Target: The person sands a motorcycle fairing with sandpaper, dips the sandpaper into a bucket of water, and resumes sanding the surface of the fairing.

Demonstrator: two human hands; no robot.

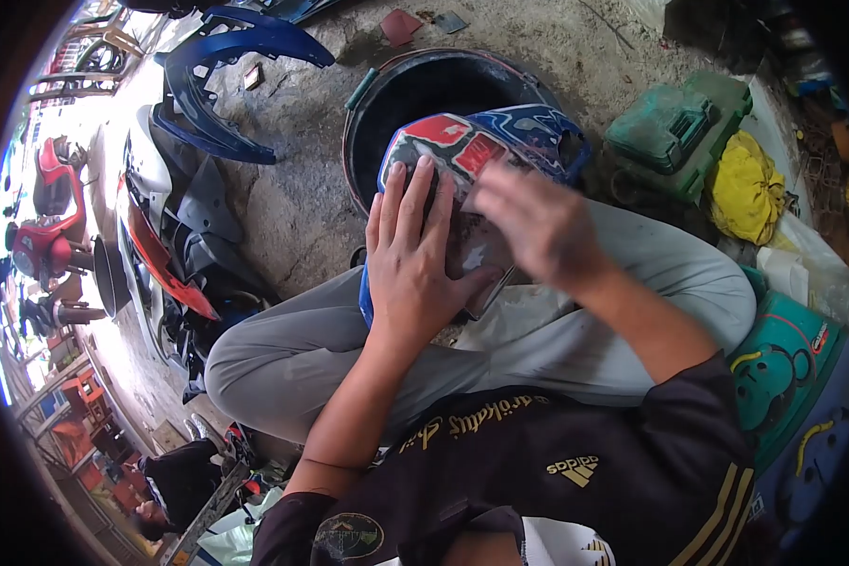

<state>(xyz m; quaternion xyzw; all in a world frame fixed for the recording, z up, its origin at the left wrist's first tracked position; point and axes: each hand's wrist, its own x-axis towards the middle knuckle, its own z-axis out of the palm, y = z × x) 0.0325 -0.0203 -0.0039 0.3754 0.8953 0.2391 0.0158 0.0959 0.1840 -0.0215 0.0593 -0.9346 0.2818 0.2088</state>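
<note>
A motorcycle body panel (536,127) in blue, red and white, with dull patches of worn paint, rests tilted across my lap and against the bucket. My left hand (413,247) lies on the panel with its fingers stretched out and apart. Over the panel's right side is my right hand (541,224), its fingers smeared by motion. Whether it holds anything cannot be made out. Beyond the panel stands a black bucket (357,141) with a teal grip on its wire handle. The panel's lower part is partly hidden by my hands.
Blue curved fairing (193,61) lies on concrete at the upper left, above more body panels (165,259). On my right are a green tool case (665,123), a yellow cloth (745,187) and a teal box (783,363). Red sandpaper-like squares (400,27) lie beyond the bucket.
</note>
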